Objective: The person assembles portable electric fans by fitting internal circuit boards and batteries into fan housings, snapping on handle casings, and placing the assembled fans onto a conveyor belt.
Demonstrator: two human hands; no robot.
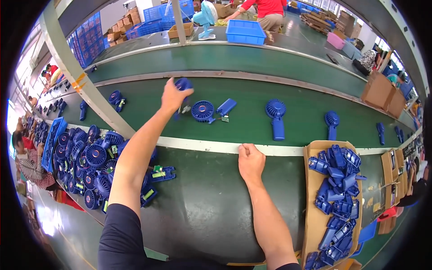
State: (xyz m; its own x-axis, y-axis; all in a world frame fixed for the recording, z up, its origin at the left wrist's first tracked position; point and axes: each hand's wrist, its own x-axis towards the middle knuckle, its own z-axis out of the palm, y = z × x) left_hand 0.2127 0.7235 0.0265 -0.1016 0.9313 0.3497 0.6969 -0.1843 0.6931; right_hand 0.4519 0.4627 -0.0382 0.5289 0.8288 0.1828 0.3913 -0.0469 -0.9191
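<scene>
Over the green conveyor belt, my left hand [174, 96] reaches out and grips a blue handheld fan [183, 83], blurred by motion, with small parts hanging below it. Just right of it on the belt lies an opened fan [203, 111], its circuit board [225, 119] exposed beside a blue handle piece [226, 106]. My right hand [251, 162] is closed in a fist at the belt's near rail; nothing shows in it. Farther right, a whole blue fan [276, 118] and another fan [332, 124] lie on the belt.
A heap of blue fans [96, 155] covers the worktop at left, beside a blue tray [54, 143]. A cardboard box [310, 225] at right holds blue handle shells [335, 193]. A white post [85, 72] rises left of my arm. Across the belts, a person in red stands behind a blue crate [245, 32].
</scene>
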